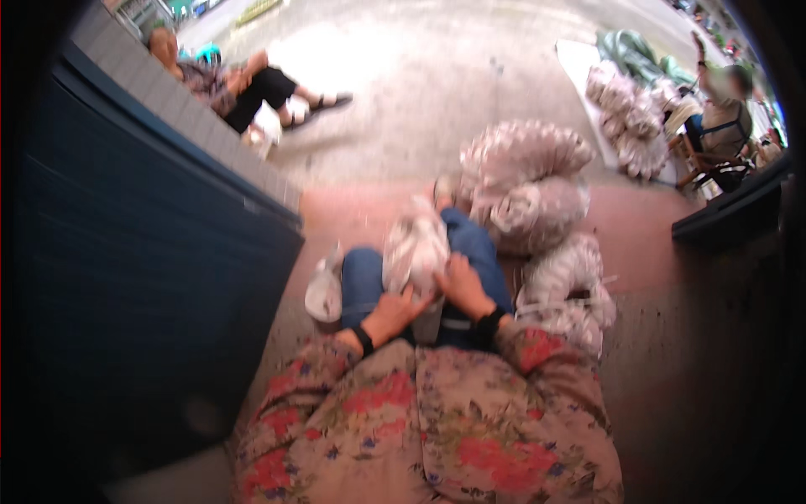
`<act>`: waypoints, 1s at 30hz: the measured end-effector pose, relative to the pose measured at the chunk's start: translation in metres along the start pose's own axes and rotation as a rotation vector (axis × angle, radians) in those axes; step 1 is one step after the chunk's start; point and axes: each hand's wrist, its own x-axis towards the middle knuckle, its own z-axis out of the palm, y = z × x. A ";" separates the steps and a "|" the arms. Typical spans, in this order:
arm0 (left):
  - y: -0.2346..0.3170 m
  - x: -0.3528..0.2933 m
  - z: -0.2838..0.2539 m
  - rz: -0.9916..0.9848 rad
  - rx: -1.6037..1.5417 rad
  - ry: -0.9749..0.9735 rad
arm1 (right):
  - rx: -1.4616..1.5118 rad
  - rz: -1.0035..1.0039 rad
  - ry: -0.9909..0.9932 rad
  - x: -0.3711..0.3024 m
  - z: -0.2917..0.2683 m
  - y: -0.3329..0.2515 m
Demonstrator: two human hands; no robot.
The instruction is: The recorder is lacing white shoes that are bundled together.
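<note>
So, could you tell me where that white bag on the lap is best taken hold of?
Probably at its near, lower end, from the person's own side. The white bag lies lengthwise along the jeans, and the left hand and right hand already rest at that end, one on each side. Motion blur hides any neck or handle, so the bulging sides seem the safest grip.

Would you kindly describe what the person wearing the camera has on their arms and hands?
Both forearms are covered by loose beige sleeves printed with red and pink flowers and small blue and green touches. A black band circles each wrist, one at the left hand and one at the right hand. The hands themselves are bare, without gloves.
</note>
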 end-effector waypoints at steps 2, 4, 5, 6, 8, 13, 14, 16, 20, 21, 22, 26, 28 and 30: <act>0.002 -0.002 0.001 -0.024 -0.085 0.049 | 0.065 0.046 0.000 0.000 -0.001 -0.001; 0.005 -0.002 0.003 -0.046 -0.084 0.037 | 0.061 0.055 -0.052 0.000 -0.002 0.000; 0.003 -0.001 0.002 -0.053 -0.052 0.047 | 0.036 0.067 -0.046 0.003 -0.002 -0.003; 0.004 0.000 0.001 -0.060 -0.062 0.040 | 0.011 0.078 -0.038 0.004 -0.002 -0.004; 0.004 0.001 -0.004 -0.039 -0.067 0.020 | 0.005 0.095 -0.051 0.003 -0.003 -0.005; 0.006 -0.005 -0.009 -0.047 -0.224 -0.052 | 0.084 0.099 -0.096 -0.005 -0.006 -0.009; 0.007 -0.005 -0.008 -0.064 -0.242 -0.073 | 0.084 0.106 -0.100 -0.007 -0.006 -0.009; 0.010 -0.006 -0.008 -0.077 -0.264 -0.098 | 0.088 0.033 -0.032 -0.010 -0.006 -0.009; 0.004 -0.002 -0.004 -0.174 -0.530 -0.181 | 0.067 -0.016 0.007 -0.010 0.000 -0.003; 0.001 -0.001 -0.003 -0.191 -0.660 -0.182 | 0.065 -0.030 0.011 -0.012 -0.001 -0.002; -0.001 0.001 -0.001 -0.189 -0.660 -0.181 | 0.063 -0.045 0.014 -0.013 -0.001 -0.002; -0.006 0.002 -0.003 -0.145 -0.759 -0.226 | 0.039 -0.049 0.032 -0.016 -0.001 -0.006; -0.006 0.002 -0.002 -0.128 -0.787 -0.204 | 0.040 -0.057 0.051 -0.015 0.000 -0.008; 0.001 0.004 -0.016 -0.203 -0.750 -0.244 | 0.059 -0.049 0.033 -0.014 -0.003 -0.009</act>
